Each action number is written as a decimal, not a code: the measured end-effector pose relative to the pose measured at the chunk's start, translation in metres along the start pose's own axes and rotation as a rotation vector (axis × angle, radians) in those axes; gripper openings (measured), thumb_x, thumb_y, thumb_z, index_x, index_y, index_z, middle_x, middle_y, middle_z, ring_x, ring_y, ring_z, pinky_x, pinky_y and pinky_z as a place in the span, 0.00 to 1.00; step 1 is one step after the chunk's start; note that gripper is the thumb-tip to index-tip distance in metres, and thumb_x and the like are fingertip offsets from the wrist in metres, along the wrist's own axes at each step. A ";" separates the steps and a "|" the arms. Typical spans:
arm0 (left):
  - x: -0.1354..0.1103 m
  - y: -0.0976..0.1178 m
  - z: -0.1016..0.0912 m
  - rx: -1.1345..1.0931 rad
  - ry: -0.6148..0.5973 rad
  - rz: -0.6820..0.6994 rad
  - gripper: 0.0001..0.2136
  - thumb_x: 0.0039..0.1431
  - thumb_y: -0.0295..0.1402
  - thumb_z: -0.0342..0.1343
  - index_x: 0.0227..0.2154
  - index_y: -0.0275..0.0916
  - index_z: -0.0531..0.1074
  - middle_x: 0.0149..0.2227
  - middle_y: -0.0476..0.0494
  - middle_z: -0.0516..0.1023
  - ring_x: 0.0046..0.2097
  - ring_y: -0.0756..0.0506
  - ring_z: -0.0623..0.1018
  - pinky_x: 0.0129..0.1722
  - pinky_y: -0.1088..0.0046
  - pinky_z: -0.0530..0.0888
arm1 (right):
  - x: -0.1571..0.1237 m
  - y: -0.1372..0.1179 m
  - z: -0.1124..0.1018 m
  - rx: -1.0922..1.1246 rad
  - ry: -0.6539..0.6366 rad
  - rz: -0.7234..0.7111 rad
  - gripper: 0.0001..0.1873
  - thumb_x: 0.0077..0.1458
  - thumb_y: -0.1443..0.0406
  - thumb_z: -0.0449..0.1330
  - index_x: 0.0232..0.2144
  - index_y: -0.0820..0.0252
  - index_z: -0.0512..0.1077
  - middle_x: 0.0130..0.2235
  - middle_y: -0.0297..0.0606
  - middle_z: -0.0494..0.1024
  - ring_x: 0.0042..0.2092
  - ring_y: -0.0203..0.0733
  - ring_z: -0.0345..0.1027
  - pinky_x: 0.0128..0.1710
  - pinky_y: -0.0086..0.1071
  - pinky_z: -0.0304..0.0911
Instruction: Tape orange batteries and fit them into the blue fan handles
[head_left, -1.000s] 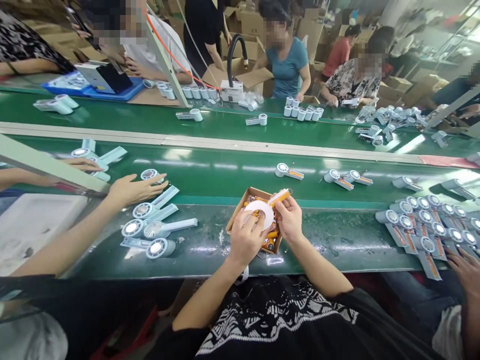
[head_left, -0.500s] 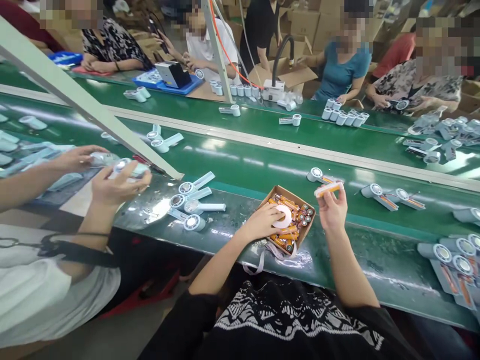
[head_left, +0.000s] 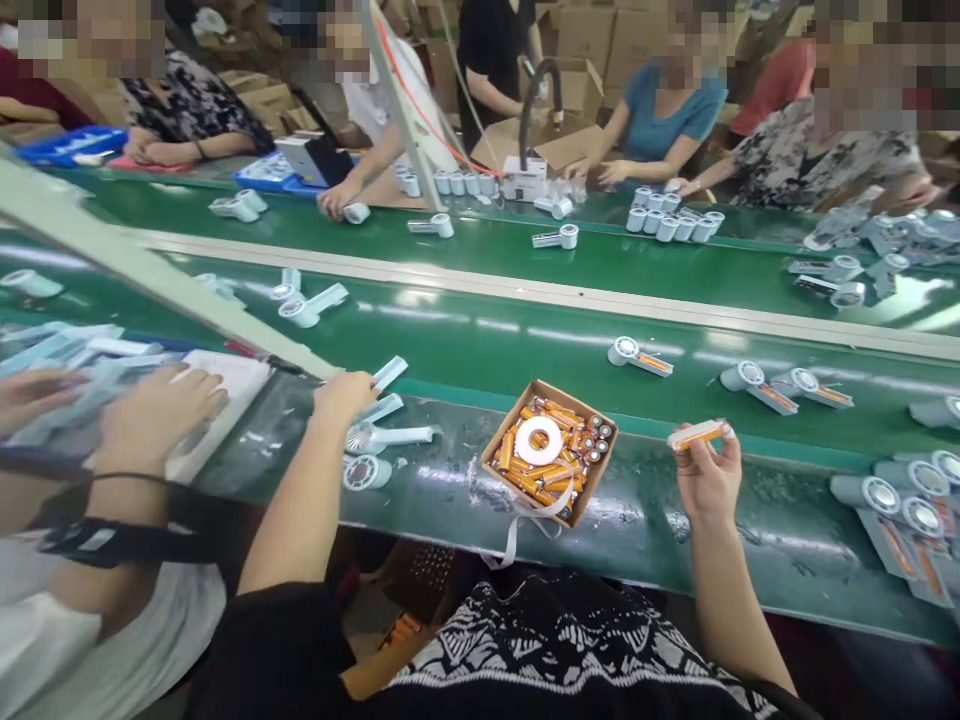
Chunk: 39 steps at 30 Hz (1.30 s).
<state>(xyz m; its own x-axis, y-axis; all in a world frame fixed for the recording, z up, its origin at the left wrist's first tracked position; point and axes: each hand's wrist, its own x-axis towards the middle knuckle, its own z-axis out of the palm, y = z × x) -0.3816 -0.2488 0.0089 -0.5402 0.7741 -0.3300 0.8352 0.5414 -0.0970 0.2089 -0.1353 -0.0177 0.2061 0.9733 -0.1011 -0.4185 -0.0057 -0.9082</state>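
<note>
My right hand (head_left: 707,478) is raised over the green bench, fingers pinched on an orange battery wrapped in white tape (head_left: 698,434). My left hand (head_left: 343,394) reaches left and rests on a pile of small white handheld fans (head_left: 382,438); its fingers are hidden behind the hand. Between the hands sits a small cardboard box (head_left: 596,474) filled with orange batteries (head_left: 525,478), with a white tape roll (head_left: 538,440) lying on top.
A green conveyor belt (head_left: 487,340) carries fan parts (head_left: 638,356) past. A neighbour's hands (head_left: 161,410) work at the left over a white tray. More fan bodies (head_left: 900,510) are heaped at the right. Several people sit across the line.
My left hand left the tape roll in the box and moved left to the fan pile. My right hand shifted right and down, still holding the taped battery.
</note>
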 end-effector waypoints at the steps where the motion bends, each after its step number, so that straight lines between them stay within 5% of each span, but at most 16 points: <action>1: 0.005 0.008 -0.005 0.017 -0.005 0.019 0.18 0.61 0.41 0.56 0.42 0.36 0.85 0.43 0.25 0.85 0.44 0.27 0.83 0.41 0.55 0.78 | 0.000 0.000 0.002 -0.007 -0.012 0.010 0.34 0.37 0.60 0.82 0.47 0.47 0.75 0.39 0.36 0.86 0.37 0.44 0.84 0.31 0.32 0.78; 4: 0.023 0.056 -0.020 0.024 0.033 0.152 0.18 0.64 0.41 0.53 0.47 0.41 0.84 0.52 0.31 0.84 0.51 0.29 0.82 0.46 0.56 0.77 | 0.003 0.001 0.020 -0.028 -0.088 0.032 0.35 0.39 0.57 0.82 0.48 0.46 0.73 0.40 0.35 0.86 0.39 0.45 0.84 0.34 0.35 0.79; 9: 0.047 0.191 -0.028 -0.026 0.146 0.716 0.18 0.71 0.36 0.48 0.53 0.42 0.81 0.63 0.36 0.78 0.65 0.36 0.73 0.60 0.62 0.72 | 0.019 0.010 0.077 -0.036 -0.256 0.072 0.37 0.39 0.55 0.81 0.49 0.46 0.71 0.41 0.34 0.86 0.43 0.47 0.84 0.42 0.40 0.80; 11: 0.053 0.238 -0.022 -0.025 0.110 0.802 0.14 0.68 0.32 0.52 0.48 0.43 0.83 0.61 0.38 0.79 0.65 0.39 0.71 0.63 0.64 0.69 | 0.024 0.013 0.096 -0.023 -0.296 0.092 0.37 0.38 0.54 0.82 0.48 0.47 0.70 0.41 0.35 0.87 0.43 0.48 0.84 0.42 0.41 0.80; 14: 0.059 0.280 -0.010 -0.016 0.072 0.797 0.12 0.63 0.28 0.57 0.43 0.40 0.84 0.57 0.34 0.81 0.64 0.33 0.70 0.64 0.53 0.68 | 0.031 0.019 0.111 -0.023 -0.333 0.108 0.38 0.37 0.54 0.82 0.48 0.49 0.71 0.41 0.37 0.88 0.43 0.49 0.84 0.42 0.41 0.80; 17: 0.066 0.294 -0.006 -0.018 0.037 0.733 0.10 0.60 0.29 0.60 0.42 0.37 0.84 0.52 0.28 0.83 0.63 0.28 0.71 0.61 0.47 0.70 | 0.046 0.030 0.120 -0.107 -0.408 0.104 0.37 0.35 0.55 0.82 0.47 0.53 0.73 0.40 0.38 0.88 0.44 0.50 0.84 0.43 0.42 0.81; 23: 0.078 0.297 -0.020 -0.077 -0.043 0.665 0.10 0.61 0.36 0.63 0.42 0.45 0.86 0.47 0.39 0.86 0.50 0.38 0.82 0.56 0.64 0.75 | 0.099 0.069 0.157 -0.360 -0.617 0.028 0.28 0.45 0.56 0.75 0.49 0.57 0.78 0.41 0.35 0.88 0.41 0.43 0.82 0.50 0.39 0.78; 27: 0.073 0.299 -0.018 -0.109 -0.015 0.660 0.13 0.61 0.36 0.63 0.47 0.47 0.85 0.51 0.40 0.85 0.55 0.36 0.82 0.59 0.63 0.75 | 0.124 0.088 0.174 -0.660 -0.772 -0.149 0.18 0.54 0.58 0.68 0.46 0.57 0.80 0.41 0.35 0.88 0.42 0.43 0.83 0.53 0.39 0.76; 33: 0.058 0.305 -0.003 -0.130 0.056 0.709 0.13 0.61 0.26 0.61 0.46 0.42 0.83 0.56 0.38 0.83 0.72 0.32 0.65 0.69 0.53 0.67 | 0.135 0.102 0.167 -0.855 -0.833 -0.244 0.17 0.57 0.62 0.66 0.49 0.57 0.82 0.42 0.36 0.89 0.44 0.46 0.84 0.53 0.39 0.77; 39: 0.062 0.320 -0.005 -0.193 0.059 0.674 0.09 0.60 0.30 0.63 0.41 0.40 0.85 0.49 0.32 0.85 0.66 0.30 0.73 0.64 0.52 0.72 | 0.133 0.094 0.157 -1.090 -0.943 -0.376 0.15 0.62 0.63 0.65 0.51 0.54 0.83 0.46 0.38 0.89 0.48 0.47 0.84 0.56 0.38 0.75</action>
<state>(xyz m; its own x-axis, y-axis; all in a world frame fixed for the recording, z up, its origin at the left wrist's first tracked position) -0.1486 -0.0263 -0.0382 0.0794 0.9750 -0.2075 0.9594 -0.0183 0.2813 0.0584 0.0300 -0.0532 -0.6629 0.7407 0.1093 0.4669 0.5231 -0.7131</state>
